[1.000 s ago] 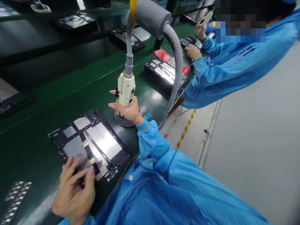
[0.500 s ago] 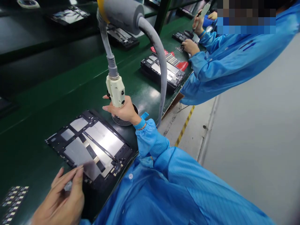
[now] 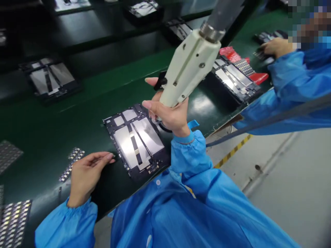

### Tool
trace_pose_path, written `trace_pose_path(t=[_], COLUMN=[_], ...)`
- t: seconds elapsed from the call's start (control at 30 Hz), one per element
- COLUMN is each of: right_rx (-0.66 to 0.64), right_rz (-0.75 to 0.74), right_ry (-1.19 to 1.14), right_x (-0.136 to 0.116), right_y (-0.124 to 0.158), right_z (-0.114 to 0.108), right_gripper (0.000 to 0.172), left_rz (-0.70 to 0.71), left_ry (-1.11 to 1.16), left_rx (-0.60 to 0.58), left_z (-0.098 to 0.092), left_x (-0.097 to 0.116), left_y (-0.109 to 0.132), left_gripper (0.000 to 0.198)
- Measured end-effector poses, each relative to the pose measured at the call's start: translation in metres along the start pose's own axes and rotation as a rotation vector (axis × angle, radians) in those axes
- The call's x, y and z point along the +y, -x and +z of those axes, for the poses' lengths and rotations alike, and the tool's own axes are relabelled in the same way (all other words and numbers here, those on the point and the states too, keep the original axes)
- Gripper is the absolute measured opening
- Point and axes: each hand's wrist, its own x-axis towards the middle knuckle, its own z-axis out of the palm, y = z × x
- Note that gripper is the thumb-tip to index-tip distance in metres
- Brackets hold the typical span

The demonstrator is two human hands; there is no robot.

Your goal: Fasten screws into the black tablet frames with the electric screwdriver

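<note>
My right hand (image 3: 168,113) is wrapped round the lower end of a cream handpiece (image 3: 190,69) that joins a grey hose fitting at its top. This tool leans over the far right corner of an opened tablet (image 3: 152,136), which lies flat with its silver battery plates and black ribbon cables showing. Left of the tablet, my left hand (image 3: 90,168) hovers just off its edge with thumb and fingertips pinched. A tiny dark thing may be at those fingertips, too small to name. A sheet of small parts (image 3: 72,163) lies behind that hand.
More part sheets (image 3: 15,224) lie at the lower left. Opened tablets stand on the shelf (image 3: 100,31) and at the right, by red wrapping (image 3: 258,78). A co-worker's hand (image 3: 278,47) works farther right. A grey cable (image 3: 271,117) crosses near my right sleeve.
My left hand has drawn back from the tablet's near left edge. The handpiece is lifted and tilted, with its top to the right. My view has shifted too.
</note>
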Motion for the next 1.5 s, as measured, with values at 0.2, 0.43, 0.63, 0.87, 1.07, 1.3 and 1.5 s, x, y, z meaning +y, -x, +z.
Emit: trace_pose_path(t=[0.2, 0.43, 0.63, 0.87, 1.07, 1.3, 1.5], right_rx=[-0.237, -0.289, -0.303, -0.333, -0.376, -0.38, -0.406], right_rz=[0.037, 0.083, 0.093, 0.14, 0.109, 0.075, 0.104], right_ry=[-0.248, -0.315, -0.291, -0.22, -0.149, -0.158, -0.111], right_x=[-0.041, -0.03, -0.007, 0.015, 0.026, 0.026, 0.025], right_y=[0.011, 0.011, 0.016, 0.019, 0.02, 0.02, 0.02], right_z=[0.055, 0.087, 0.111, 0.127, 0.132, 0.134, 0.132], right_gripper=[0.05, 0.047, 0.035, 0.036, 0.036, 0.029, 0.023], left_rz=[0.124, 0.307, 0.347, 0.22, 0.126, 0.112, 0.114], left_ry=[-0.009, -0.081, -0.095, 0.002, 0.008, 0.03, 0.051], left_rx=[-0.119, -0.13, -0.157, -0.294, -0.37, -0.381, -0.387], left_z=[0.013, 0.016, 0.014, 0.012, 0.01, 0.011, 0.009], left_x=[0.008, 0.003, 0.01, 0.019, 0.027, 0.025, 0.027], left_y=[-0.018, -0.047, -0.05, -0.053, -0.058, -0.059, -0.059], left_gripper=[0.05, 0.043, 0.038, 0.051, 0.037, 0.039, 0.038])
